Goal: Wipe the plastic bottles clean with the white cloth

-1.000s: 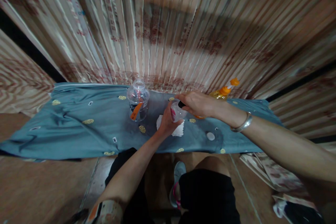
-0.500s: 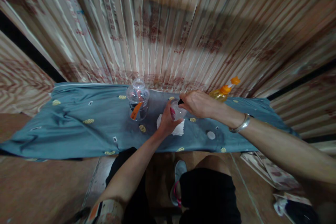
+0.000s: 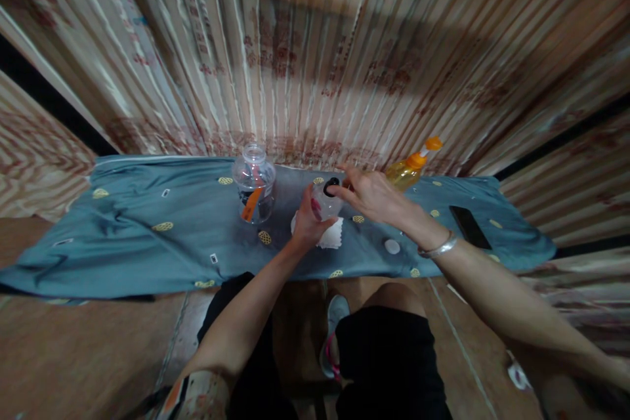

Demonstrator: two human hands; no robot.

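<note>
My left hand [image 3: 306,224] is wrapped around a small clear bottle [image 3: 329,209] with a pink patch on its side. The bottle stands upright over a white scalloped cloth or paper [image 3: 333,235]. On its mouth sits a round black cap [image 3: 332,187]. My right hand [image 3: 375,195] is beside the cap, thumb tip at its edge and index finger stretched away, so the fingers are apart. Whether the thumb touches the cap is hard to make out.
A large clear uncapped bottle [image 3: 256,189] with an orange label stands left. Behind my right hand is a yellow bottle [image 3: 402,177] with an orange top. A white round cap [image 3: 392,247] and a dark phone [image 3: 470,228] lie right on the blue cloth [image 3: 147,256].
My right hand's fingers have spread from around the black piece, which now shows as a cap on the bottle. The view has shifted slightly, and the phone has come into sight.
</note>
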